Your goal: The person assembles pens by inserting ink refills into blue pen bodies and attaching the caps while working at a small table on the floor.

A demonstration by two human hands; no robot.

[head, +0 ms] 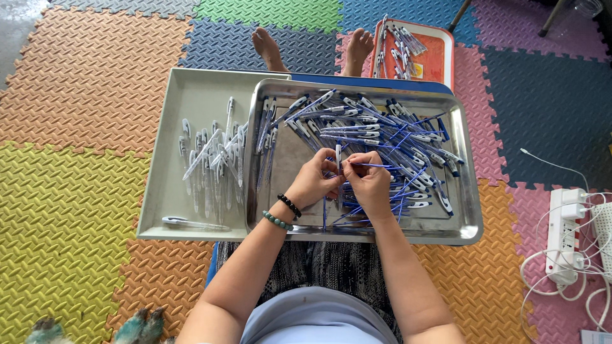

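A: Since you look from above, what lies left of the fingers?

B: A grey tray (191, 95), with clear barrels (213, 159) lying loose in it. They seem sorted apart there, within easy reach of the left hand (313, 183). One more lies alone near its front edge.

A: And that hand itself?

B: Its fingers (328, 167) are curled and pressed together, pinching a pen (338, 159). Two bead bracelets (284, 213) sit on the wrist.

A: How does the pen stand?

B: Its long axis runs away from the person, the free end pointing to the far side, rising just above the fingers. The lower end is hidden in the grip.

A: Why so?

B: I judge it is held steady, so that the other hand can work at it.

A: The right hand (370, 181)?

B: Touching the left, fingers closed on a thin blue refill (376, 165) that runs off to the right, crosswise to the pen. How it meets the pen I cannot tell.

A: Beyond and beneath?

B: A steel tray (468, 216) lies on the lap, heaped with blue pen parts (395, 137) behind and right of the fingers. Farther off, an orange tray (440, 60) holds more.
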